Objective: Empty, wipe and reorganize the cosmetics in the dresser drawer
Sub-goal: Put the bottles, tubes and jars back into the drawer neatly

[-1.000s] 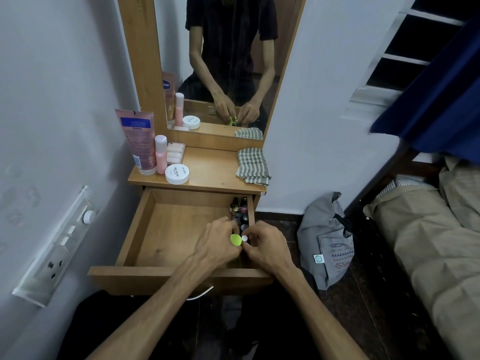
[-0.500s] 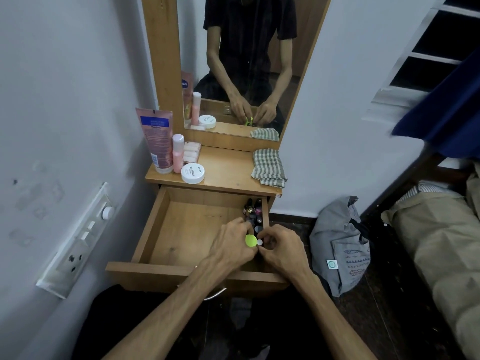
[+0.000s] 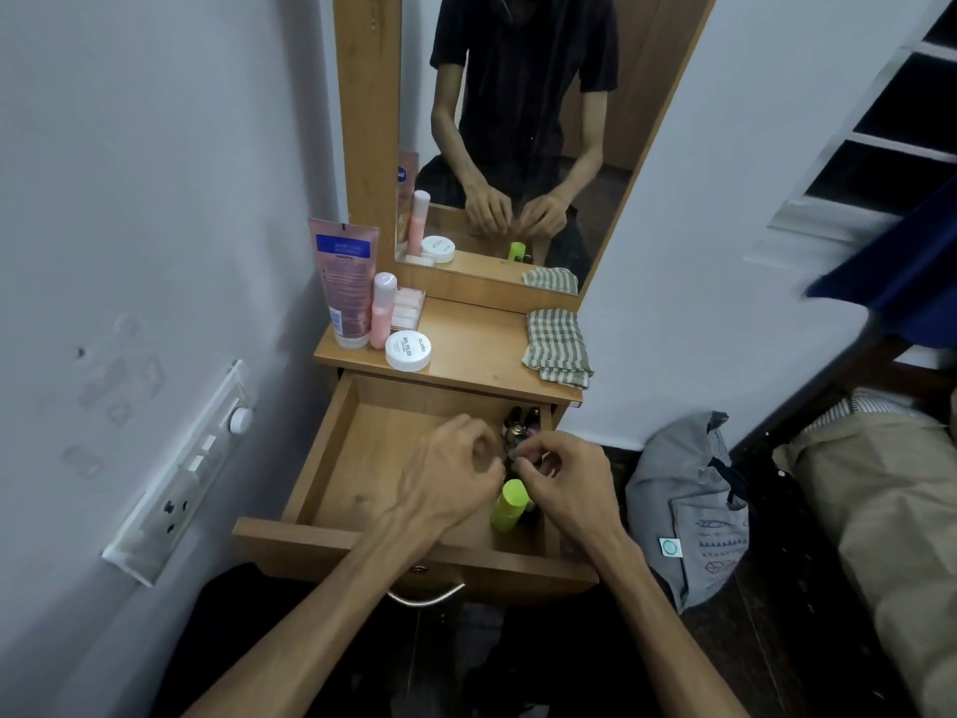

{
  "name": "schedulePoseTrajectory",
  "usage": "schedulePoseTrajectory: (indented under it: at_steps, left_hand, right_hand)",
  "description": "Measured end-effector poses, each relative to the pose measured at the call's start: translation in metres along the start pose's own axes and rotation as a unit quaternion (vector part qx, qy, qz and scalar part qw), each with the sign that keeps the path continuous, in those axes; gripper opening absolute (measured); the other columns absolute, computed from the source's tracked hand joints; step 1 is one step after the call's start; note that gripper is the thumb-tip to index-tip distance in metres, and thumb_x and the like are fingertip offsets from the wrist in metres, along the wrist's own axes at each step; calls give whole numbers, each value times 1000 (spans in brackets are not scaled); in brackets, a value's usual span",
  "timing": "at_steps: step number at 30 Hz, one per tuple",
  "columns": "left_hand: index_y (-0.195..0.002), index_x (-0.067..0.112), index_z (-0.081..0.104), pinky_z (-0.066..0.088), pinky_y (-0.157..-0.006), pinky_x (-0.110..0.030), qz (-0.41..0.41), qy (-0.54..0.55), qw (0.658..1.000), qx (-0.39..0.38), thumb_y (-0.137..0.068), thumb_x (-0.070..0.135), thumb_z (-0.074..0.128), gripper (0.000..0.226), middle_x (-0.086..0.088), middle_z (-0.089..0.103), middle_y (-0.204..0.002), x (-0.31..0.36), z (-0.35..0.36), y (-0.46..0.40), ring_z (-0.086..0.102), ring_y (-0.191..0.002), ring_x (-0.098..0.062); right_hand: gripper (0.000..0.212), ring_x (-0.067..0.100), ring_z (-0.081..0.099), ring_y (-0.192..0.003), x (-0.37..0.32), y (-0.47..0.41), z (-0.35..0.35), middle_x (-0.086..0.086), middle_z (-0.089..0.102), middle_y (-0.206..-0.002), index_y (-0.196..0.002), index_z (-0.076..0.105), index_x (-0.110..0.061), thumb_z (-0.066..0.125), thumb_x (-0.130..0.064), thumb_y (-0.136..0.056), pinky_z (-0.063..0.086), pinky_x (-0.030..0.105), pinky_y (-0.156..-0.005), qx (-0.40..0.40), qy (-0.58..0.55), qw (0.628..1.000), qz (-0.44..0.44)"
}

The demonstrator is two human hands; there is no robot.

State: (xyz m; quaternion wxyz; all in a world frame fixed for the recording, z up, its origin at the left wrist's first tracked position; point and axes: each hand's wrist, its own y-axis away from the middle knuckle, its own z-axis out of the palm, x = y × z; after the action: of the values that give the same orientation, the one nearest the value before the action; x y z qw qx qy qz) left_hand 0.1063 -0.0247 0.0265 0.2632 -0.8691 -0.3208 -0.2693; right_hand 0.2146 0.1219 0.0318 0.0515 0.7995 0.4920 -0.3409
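The wooden drawer (image 3: 362,458) stands pulled open, its left and middle floor bare. A lime green bottle (image 3: 508,506) stands upright near its front right corner. Several small dark nail polish bottles (image 3: 520,423) are lined up along the right wall behind it. My left hand (image 3: 450,471) and my right hand (image 3: 567,481) hover close together just above that row, fingers curled. My right fingertips pinch a small dark bottle (image 3: 513,453) in the row. What my left fingers touch is hidden.
On the dresser top (image 3: 481,355) stand a pink tube (image 3: 344,282), a pink bottle (image 3: 383,310), a small box (image 3: 406,310), a white jar (image 3: 408,350) and a folded checked cloth (image 3: 558,347). A grey bag (image 3: 689,505) leans on the floor to the right. A switch panel (image 3: 181,479) juts from the left wall.
Both hands held the lime green bottle between them; now it stands in the drawer and the hands have moved a little farther back over the small bottles.
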Motion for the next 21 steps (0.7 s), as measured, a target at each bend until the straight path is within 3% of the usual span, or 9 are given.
schedulePoseTrajectory:
  at_steps: [3, 6, 9, 14, 17, 21]
  left_hand:
    - [-82, 24, 70, 54, -62, -33, -26, 21, 996, 88, -78, 24, 67, 4, 12, 61, -78, -12, -27, -8, 57, -68, -4]
    - [-76, 21, 69, 53, -62, -32, -61, 40, 985, 155, -78, 16, 70, 5, 11, 64, -73, -24, -53, -19, 59, -66, -7]
    - [-78, 21, 70, 50, -63, -27, -102, 62, 972, 202, -79, 18, 70, 3, 10, 66, -72, -38, -76, -33, 62, -65, -9]
    - [-84, 18, 72, 47, -63, -19, -103, 51, 956, 270, -85, 26, 67, 10, 6, 69, -82, -58, -111, -60, 59, -69, -7]
    - [-100, 16, 70, 41, -68, -15, -110, 44, 942, 315, -83, 22, 70, 18, 1, 67, -100, -65, -128, -78, 61, -77, -8]
    - [-126, 19, 59, 52, -77, -25, -87, 47, 934, 343, -80, 27, 74, 49, -1, 57, -126, -78, -146, -106, 61, -104, -16]
  right_hand:
    - [8, 2, 65, -73, -22, -15, 7, -19, 70, -76, -87, 77, -31, 74, -24, -83, 52, 16, -63, -6, -20, 1000, -24]
    - [8, 2, 65, -73, -43, -34, 16, -17, 71, -77, -89, 79, -27, 73, -24, -84, 58, 23, -67, -5, -42, 999, -28]
    - [9, 3, 66, -73, -65, -55, 25, -16, 71, -78, -88, 79, -26, 71, -26, -84, 60, 29, -68, 1, -56, 997, -46]
    - [15, 2, 66, -72, -104, -97, 39, -15, 72, -81, -93, 80, -23, 70, -30, -84, 61, 35, -70, 41, -70, 995, -55]
    - [24, 3, 66, -73, -124, -122, 46, -15, 72, -86, -106, 78, -24, 71, -35, -86, 61, 34, -71, 61, -77, 994, -56]
    - [38, 6, 66, -80, -145, -153, 54, -10, 71, -99, -120, 71, -23, 73, -39, -86, 58, 30, -72, 64, -83, 993, -59]
